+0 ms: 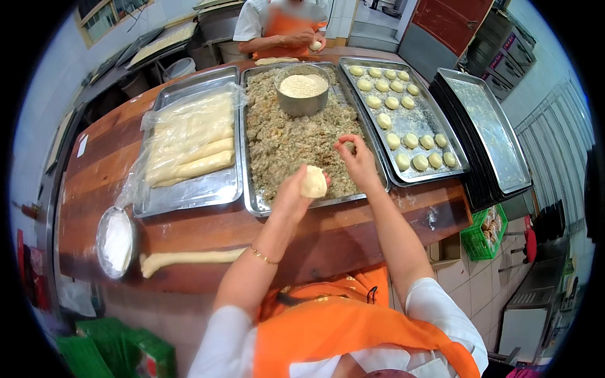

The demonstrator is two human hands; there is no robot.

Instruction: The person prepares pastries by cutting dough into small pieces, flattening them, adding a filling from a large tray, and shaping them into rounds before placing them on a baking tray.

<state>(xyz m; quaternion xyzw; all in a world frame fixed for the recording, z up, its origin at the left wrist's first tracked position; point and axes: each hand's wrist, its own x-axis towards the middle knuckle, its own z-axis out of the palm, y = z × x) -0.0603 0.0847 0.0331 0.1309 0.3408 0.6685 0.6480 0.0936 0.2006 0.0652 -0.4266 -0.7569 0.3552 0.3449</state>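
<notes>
Holding a flattened dough round [314,183] in the left hand [292,192], gripped between thumb and fingers, above the near part of a metal tray [250,203] full of chunky, greyish-brown filling [277,148]. Extending the right hand [359,165] a little farther out over the same filling, apart from the dough round, with thumb and fingertips drawn toward one another; cannot tell at this size whether pinching anything or bare. Toward the far end of the filling, a round metal pot [304,106] of pale, fine grains. On the left, another metal tray [189,205] with thick pale dough strips [192,151], side by side beneath a clear plastic sheet [133,179]. On the right, a third tray [419,122] with small round filled-looking buns [410,140] in rows, just beside a stack of trays [488,126]. Nearer the body, on the wooden surface [94,179], a metal bowl [100,242] of white powder [118,239] and, beside it, a long dough rope [189,259], partly behind the left forearm. Across the surface, a co-worker [287,25] in an orange apron, with a small dough ball [316,46] in hand. Down on the tiled floor at right, a green crate [476,242].
</notes>
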